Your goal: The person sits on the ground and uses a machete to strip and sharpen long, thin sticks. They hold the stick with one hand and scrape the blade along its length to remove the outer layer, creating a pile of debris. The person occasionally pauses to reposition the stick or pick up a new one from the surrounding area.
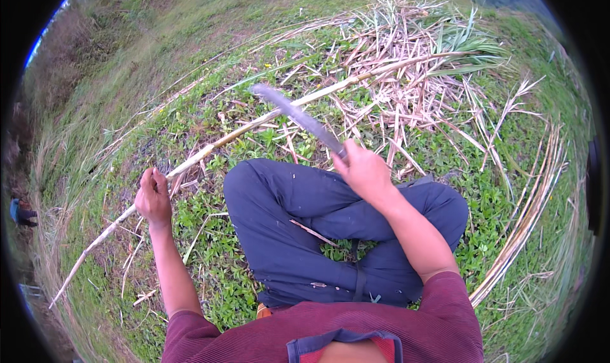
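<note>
Crossed over the grass, your dark-trousered legs [298, 223] sit just behind the long pale cane stalk [254, 125]. Your left hand [154, 198] is wrapped around its lower part; your right hand [363, 171] is clenched on the blade [298, 116] raised above it. Strike away from your gripping fingers, toward the cut stalk pile [406, 71].

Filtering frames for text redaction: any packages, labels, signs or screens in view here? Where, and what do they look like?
None in view: no package, label, sign or screen.
Left hand: grips a long pale cane stalk lying across green ground plants.
Right hand: holds a long grey blade raised over the stalk.
Pile of dry stalks and leaves: upper right, straw-coloured, some green.
</note>
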A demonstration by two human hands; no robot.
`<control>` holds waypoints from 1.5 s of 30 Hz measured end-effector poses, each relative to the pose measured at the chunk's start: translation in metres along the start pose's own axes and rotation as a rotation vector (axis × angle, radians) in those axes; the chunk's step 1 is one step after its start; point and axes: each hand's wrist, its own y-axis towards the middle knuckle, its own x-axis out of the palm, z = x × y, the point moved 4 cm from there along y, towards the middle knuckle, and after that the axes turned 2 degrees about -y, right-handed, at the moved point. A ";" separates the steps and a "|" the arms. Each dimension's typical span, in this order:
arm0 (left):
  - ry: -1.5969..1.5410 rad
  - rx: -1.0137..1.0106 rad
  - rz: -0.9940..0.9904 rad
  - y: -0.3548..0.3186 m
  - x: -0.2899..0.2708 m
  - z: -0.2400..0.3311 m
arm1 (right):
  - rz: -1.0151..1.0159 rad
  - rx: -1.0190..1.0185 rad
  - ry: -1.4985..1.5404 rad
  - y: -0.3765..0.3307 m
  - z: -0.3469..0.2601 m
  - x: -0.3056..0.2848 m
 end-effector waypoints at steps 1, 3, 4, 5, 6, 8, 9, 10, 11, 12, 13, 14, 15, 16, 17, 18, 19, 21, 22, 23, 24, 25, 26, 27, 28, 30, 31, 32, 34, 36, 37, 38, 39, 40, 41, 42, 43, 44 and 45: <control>0.014 -0.013 -0.015 0.002 0.000 0.001 | 0.006 -0.079 -0.056 -0.001 -0.012 0.000; -0.021 -0.142 -0.123 0.004 0.003 0.004 | 0.019 -0.099 -0.122 0.002 -0.009 0.007; -0.041 -0.202 -0.176 0.007 0.004 0.002 | 0.027 -0.039 -0.130 0.008 0.010 0.012; -0.041 -0.228 -0.200 0.007 0.006 -0.002 | 0.094 0.058 -0.097 0.016 0.042 0.014; -0.011 -0.222 -0.189 0.005 0.004 -0.009 | 0.082 0.244 0.005 0.026 0.063 0.006; 0.026 -0.210 -0.162 -0.003 0.001 -0.022 | 0.192 0.466 0.069 0.038 0.116 -0.013; 0.033 -0.229 -0.204 -0.009 -0.001 -0.032 | 0.219 0.525 -0.074 0.039 0.134 -0.024; 0.054 -0.215 -0.203 -0.017 -0.002 -0.044 | 0.210 0.531 -0.150 0.038 0.143 -0.030; 0.073 -0.201 -0.202 -0.025 -0.001 -0.057 | 0.172 0.567 -0.155 0.033 0.148 -0.026; 0.098 -0.188 -0.197 -0.031 -0.002 -0.067 | 0.135 0.598 -0.155 0.032 0.141 -0.025; 0.070 -0.268 -0.232 -0.035 -0.003 -0.076 | 0.101 0.548 -0.088 0.030 0.130 -0.020; 0.086 -0.284 -0.249 -0.037 0.002 -0.084 | 0.067 0.498 -0.022 0.026 0.116 -0.013; 0.109 -0.301 -0.268 -0.042 0.003 -0.095 | -0.037 0.475 -0.033 0.026 0.098 -0.008; 0.135 -0.317 -0.288 -0.048 0.004 -0.108 | -0.068 0.416 -0.069 0.028 0.086 -0.001; 0.138 -0.300 -0.262 -0.056 0.013 -0.126 | -0.099 0.356 -0.105 0.030 0.075 0.005; 0.240 -0.388 -0.442 -0.068 0.028 -0.150 | -0.133 0.293 -0.137 0.031 0.064 0.013; 0.338 -0.475 -0.616 -0.079 0.044 -0.172 | -0.173 0.316 -0.125 0.034 0.065 0.023; 0.538 -0.493 -0.865 -0.102 0.068 -0.189 | -0.203 0.356 -0.129 0.033 0.079 0.042; 0.636 -0.423 -0.941 -0.108 0.079 -0.186 | -0.215 0.379 -0.137 0.034 0.089 0.048; 0.430 -0.562 -1.064 -0.092 0.104 -0.141 | -0.287 0.443 -0.158 0.028 0.107 0.049; 0.241 -0.516 -1.011 -0.083 0.119 -0.141 | -0.291 0.438 -0.144 0.031 0.107 0.055; 0.032 -0.492 -0.939 -0.064 0.141 -0.093 | -0.304 0.463 -0.164 0.024 0.122 0.057; -0.082 -0.330 -0.951 -0.050 0.163 -0.067 | -0.316 0.468 -0.166 0.024 0.125 0.059; -0.218 -0.353 -1.075 -0.028 0.183 -0.013 | -0.313 0.494 -0.150 0.021 0.129 0.055; -0.264 -0.266 -1.128 -0.019 0.206 0.014 | -0.314 0.495 -0.152 0.024 0.121 0.056; -0.364 -0.172 -1.168 -0.011 0.249 0.068 | -0.318 0.492 -0.170 0.027 0.110 0.055; -0.431 -0.087 -1.237 -0.011 0.269 0.091 | -0.316 0.438 -0.209 0.024 0.114 0.059; -0.489 -0.004 -1.305 -0.013 0.287 0.103 | -0.317 0.434 -0.207 0.023 0.112 0.060; -0.224 -0.073 -1.621 -0.030 0.323 0.093 | -0.326 0.440 -0.190 0.019 0.108 0.060; -0.217 0.148 -1.460 -0.038 0.332 0.095 | -0.325 0.435 -0.194 0.021 0.114 0.061; -0.179 0.251 -1.405 -0.044 0.333 0.098 | -0.337 0.431 -0.197 0.024 0.116 0.062; -0.140 0.350 -1.347 -0.046 0.336 0.100 | -0.349 0.424 -0.199 0.027 0.116 0.063; -0.114 0.267 -1.437 -0.044 0.341 0.105 | -0.376 0.405 -0.202 0.031 0.104 0.064; -0.154 0.234 -1.468 -0.039 0.344 0.119 | -0.399 0.382 -0.233 0.032 0.104 0.065; -0.116 0.296 -1.454 -0.035 0.346 0.132 | -0.423 0.358 -0.264 0.031 0.104 0.065; -0.075 0.353 -1.431 -0.027 0.350 0.143 | -0.441 0.327 -0.299 0.035 0.103 0.064; -0.111 0.277 -1.438 -0.017 0.355 0.152 | -0.495 0.346 -0.316 0.039 0.100 0.055; -0.139 0.197 -1.457 -0.015 0.358 0.160 | -0.532 0.366 -0.432 0.044 0.096 0.043; -0.178 0.193 -1.489 -0.013 0.367 0.171 | -0.588 0.362 -0.487 0.048 0.105 0.037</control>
